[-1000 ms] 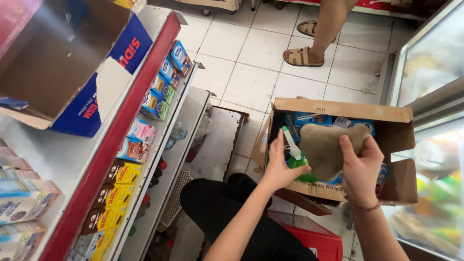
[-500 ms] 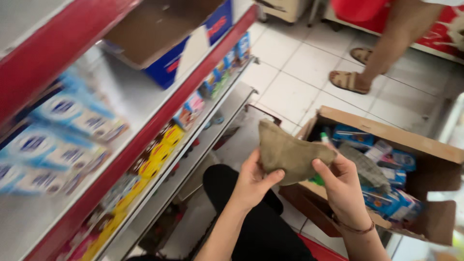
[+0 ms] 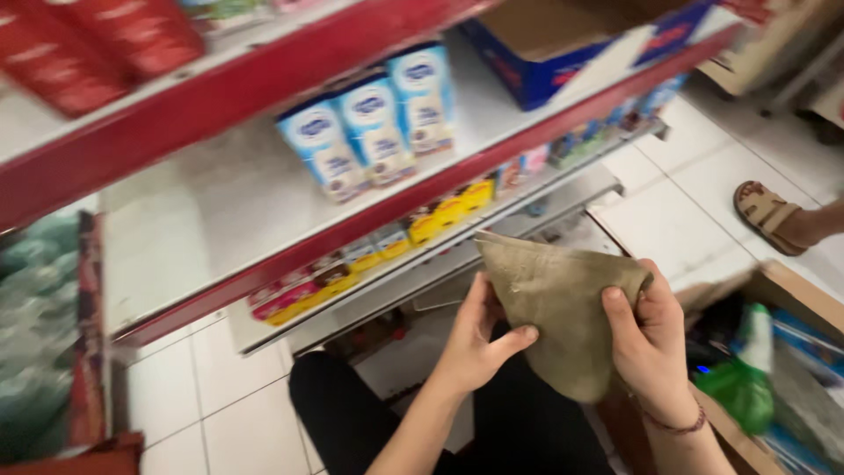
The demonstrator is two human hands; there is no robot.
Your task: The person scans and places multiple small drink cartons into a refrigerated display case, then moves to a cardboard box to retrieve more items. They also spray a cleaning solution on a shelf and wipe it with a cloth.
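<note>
Both my hands hold a folded olive-brown cloth [image 3: 558,303] in front of a red-edged store shelf. My left hand [image 3: 475,339] grips its left lower side with the thumb pressed on the fabric. My right hand [image 3: 651,339] pinches its right upper edge; a thin bracelet sits on that wrist. The cloth hangs in a rough triangle between them, just below the shelf edge [image 3: 369,220].
Three blue-and-white cartons [image 3: 374,127] stand on the white shelf. Small colourful boxes [image 3: 387,246] line the lower shelf. An open cardboard box [image 3: 778,369] with packets and a green bottle sits at right. Another person's sandalled foot [image 3: 769,211] rests on the tiled floor.
My view has swung left from the cardboard box toward the shelf. Both hands lifted the cloth out of the box and carried it up near the shelf.
</note>
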